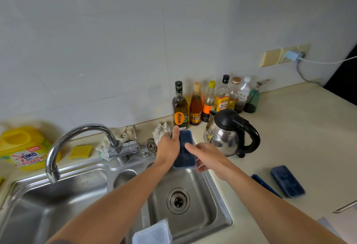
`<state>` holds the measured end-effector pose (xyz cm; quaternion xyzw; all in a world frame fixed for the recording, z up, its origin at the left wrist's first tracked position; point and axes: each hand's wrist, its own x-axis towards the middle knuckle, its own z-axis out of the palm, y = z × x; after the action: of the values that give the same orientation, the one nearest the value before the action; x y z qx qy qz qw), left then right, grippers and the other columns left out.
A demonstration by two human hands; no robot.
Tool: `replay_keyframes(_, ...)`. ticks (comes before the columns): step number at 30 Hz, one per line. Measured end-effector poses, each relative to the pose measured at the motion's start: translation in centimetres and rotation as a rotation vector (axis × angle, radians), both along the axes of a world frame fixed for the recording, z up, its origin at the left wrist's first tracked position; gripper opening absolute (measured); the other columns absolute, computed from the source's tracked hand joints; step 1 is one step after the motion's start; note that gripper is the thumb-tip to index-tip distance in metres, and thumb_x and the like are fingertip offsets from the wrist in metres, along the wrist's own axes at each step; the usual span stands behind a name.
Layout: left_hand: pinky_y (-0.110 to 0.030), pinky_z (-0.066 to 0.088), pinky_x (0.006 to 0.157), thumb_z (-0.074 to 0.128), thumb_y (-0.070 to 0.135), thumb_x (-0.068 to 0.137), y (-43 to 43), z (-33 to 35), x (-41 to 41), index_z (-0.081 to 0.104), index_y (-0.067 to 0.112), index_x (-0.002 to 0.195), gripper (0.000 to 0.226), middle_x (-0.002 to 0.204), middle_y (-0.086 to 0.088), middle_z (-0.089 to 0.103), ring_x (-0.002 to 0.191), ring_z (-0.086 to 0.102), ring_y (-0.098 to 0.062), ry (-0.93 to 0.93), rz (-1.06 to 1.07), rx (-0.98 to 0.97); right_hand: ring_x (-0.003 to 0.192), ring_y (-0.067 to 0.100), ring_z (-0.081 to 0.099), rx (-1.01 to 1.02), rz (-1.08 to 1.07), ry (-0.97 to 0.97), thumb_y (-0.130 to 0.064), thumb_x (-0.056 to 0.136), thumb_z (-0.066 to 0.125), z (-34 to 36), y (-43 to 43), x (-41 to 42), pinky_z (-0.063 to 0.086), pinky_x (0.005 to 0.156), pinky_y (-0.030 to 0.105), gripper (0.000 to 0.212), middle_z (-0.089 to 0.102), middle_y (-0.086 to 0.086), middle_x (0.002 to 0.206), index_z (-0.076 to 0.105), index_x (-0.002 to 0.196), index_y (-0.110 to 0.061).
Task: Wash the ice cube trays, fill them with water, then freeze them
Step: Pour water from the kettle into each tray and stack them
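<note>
The kettle (229,133) stands on the surface (299,137) right of the sink (208,195), bottles (209,100) behind it. An ice tray (287,181) lies before the kettle, further right.

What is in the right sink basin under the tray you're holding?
Below the blue tray, the basin shows its drain and a clear plastic lid at the near wall. The forearms cover part of the floor.
</note>
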<state>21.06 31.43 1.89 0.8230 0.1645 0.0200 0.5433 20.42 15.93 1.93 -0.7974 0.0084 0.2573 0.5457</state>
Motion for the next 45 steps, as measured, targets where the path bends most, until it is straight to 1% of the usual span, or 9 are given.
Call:
replay_keyframes(4,-0.029,0.046,0.061,0.03,0.058,0.103,0.6,0.1,1.0,0.055,0.016,0.085,0.052,0.082,-0.005,0.067,0.074,0.064,-0.018,-0.056,0.0,0.103,0.067,0.016,0.072,0.083,0.052,-0.017,-0.035,0.096,0.068,0.1,-0.2,-0.4,0.059,0.065,0.029,0.024,0.075,0.005,0.078,0.07,0.095,-0.011)
replay_keyframes(8,-0.023,0.043,0.057,0.03,0.059,0.103,0.6,-0.3,1.1,0.057,0.016,0.083,0.054,0.077,-0.001,0.065,0.069,0.063,-0.013,-0.03,-0.015,0.051,0.06,0.01,0.067,0.067,0.056,-0.05,-0.03,0.096,0.068,0.2,-0.1,-0.4,0.056,0.06,0.023,0.022,0.07,-0.002,0.064,0.069,0.089,-0.009)
replay_keyframes(14,-0.042,0.058,0.087,0.024,0.068,0.1,0.9,-0.2,0.6,0.063,0.019,0.106,0.062,0.104,-0.01,0.072,0.095,0.07,-0.024,0.119,-0.035,-0.172,0.058,0.008,0.065,0.055,0.03,-0.047,-0.03,0.098,0.065,-0.3,0.3,-0.4,0.053,0.057,0.02,0.023,0.07,-0.003,0.062,0.07,0.089,-0.009)
replay_keyframes(19,-0.047,0.064,0.067,0.029,0.067,0.1,0.7,-0.5,-1.2,0.06,0.016,0.112,0.061,0.104,-0.012,0.07,0.086,0.073,-0.029,0.208,-0.096,-0.129,0.057,0.01,0.064,0.058,-0.037,-0.051,-0.028,0.1,0.061,-0.7,0.3,-0.6,0.054,0.057,0.022,0.026,0.07,0.0,0.064,0.071,0.089,-0.007)
replay_keyframes(25,-0.039,0.063,0.057,0.034,0.053,0.105,1.0,-1.2,-2.4,0.061,0.008,0.106,0.052,0.086,-0.012,0.071,0.064,0.073,-0.025,0.245,-0.178,-0.067,0.068,0.015,0.075,-0.041,-0.159,-0.023,-0.059,0.095,0.059,-0.5,0.6,-0.1,0.061,0.063,0.027,0.047,0.077,0.004,0.082,0.071,0.093,-0.014)
replay_keyframes(29,-0.04,0.061,0.054,0.039,0.056,0.103,0.5,-2.0,-3.5,0.062,0.01,0.101,0.051,0.088,-0.011,0.073,0.072,0.075,-0.031,0.232,-0.463,-0.006,0.08,0.021,0.071,-0.139,-0.303,-0.004,-0.075,0.089,0.052,-0.2,0.7,1.8,0.062,0.069,0.037,0.064,0.072,0.008,0.089,0.07,0.093,-0.013)
replay_keyframes(35,-0.034,0.06,0.05,0.044,0.06,0.1,0.2,-2.6,-4.4,0.057,0.018,0.089,0.046,0.082,-0.007,0.068,0.068,0.074,-0.027,0.299,-0.62,0.018,0.038,0.002,0.05,-0.425,-0.045,-0.293,-0.072,0.09,0.052,-1.9,1.0,2.3,0.037,0.055,0.03,0.07,0.044,-0.009,0.035,0.04,0.043,-0.022)
replay_keyframes(42,-0.026,0.054,0.045,0.045,0.058,0.101,0.5,-3.2,-4.1,0.057,0.021,0.084,0.042,0.077,-0.001,0.066,0.056,0.07,-0.013,0.247,-0.625,0.012,0.035,0.002,0.045,-0.415,-0.053,-0.318,-0.07,0.091,0.054,-2.6,0.9,2.6,0.038,0.054,0.027,0.068,0.039,-0.009,0.033,0.038,0.045,-0.022)
replay_keyframes(45,-0.029,0.057,0.049,0.045,0.056,0.101,0.5,-3.4,-3.5,0.06,0.017,0.094,0.043,0.086,-0.003,0.069,0.066,0.073,-0.015,0.225,-0.577,-0.022,0.049,0.005,0.051,-0.38,-0.086,-0.254,-0.072,0.092,0.05,-2.1,0.5,2.7,0.04,0.054,0.026,0.065,0.049,-0.007,0.05,0.046,0.054,-0.02)
